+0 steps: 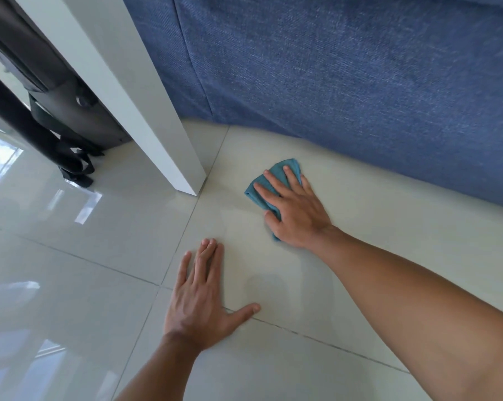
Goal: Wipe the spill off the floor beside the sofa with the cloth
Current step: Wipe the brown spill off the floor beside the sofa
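A small teal cloth (276, 173) lies bunched on the glossy white tile floor (374, 227), close to the base of the blue fabric sofa (345, 82). My right hand (295, 208) presses flat on top of the cloth, fingers spread, covering most of it. My left hand (201, 293) rests palm-down on the bare tile nearer to me, holding nothing. Faint wet smears (270, 285) show on the tile between my two hands.
A white table leg (146, 111) stands on the floor just left of the cloth. Behind it at the far left are a dark chair base and black straps (76, 166). Grey grout lines cross the tiles under my left hand.
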A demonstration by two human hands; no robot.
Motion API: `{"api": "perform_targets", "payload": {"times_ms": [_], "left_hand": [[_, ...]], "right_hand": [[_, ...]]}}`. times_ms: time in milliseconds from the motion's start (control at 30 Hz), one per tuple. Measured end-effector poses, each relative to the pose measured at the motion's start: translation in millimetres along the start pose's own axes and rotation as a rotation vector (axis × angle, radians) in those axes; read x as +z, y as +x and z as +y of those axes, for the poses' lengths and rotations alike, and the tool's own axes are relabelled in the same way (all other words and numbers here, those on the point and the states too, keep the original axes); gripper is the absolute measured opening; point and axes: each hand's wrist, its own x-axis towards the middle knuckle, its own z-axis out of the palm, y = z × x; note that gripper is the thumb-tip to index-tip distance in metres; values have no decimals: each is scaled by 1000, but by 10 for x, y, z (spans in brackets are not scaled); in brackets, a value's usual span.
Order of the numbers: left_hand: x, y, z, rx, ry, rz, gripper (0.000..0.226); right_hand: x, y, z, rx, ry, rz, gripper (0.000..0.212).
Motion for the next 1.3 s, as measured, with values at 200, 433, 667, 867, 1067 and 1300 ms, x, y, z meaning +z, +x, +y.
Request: {"api": "perform_targets", "payload": {"times_ms": [200, 433, 667, 867, 1067, 1300], "left_hand": [[-1, -2, -7, 0, -1, -4, 126], [12, -1, -24, -9, -12, -1, 126], [16, -18, -23, 4, -26, 26, 123], [11, -23, -16, 3, -25, 31, 123], [26, -28, -14, 1, -41, 38, 124], [68, -19, -42, 6, -37, 59, 124]], "right_hand": [[49, 35, -199, -119, 28, -16, 60], [92, -45, -284, -172, 105, -22, 55], [112, -297, -318, -176, 165, -39, 48], [91, -562, -173, -108, 60, -80, 57], [-28, -989, 274, 239, 72, -33, 58], [-67, -1729, 531, 397, 18, -42, 59]]}}
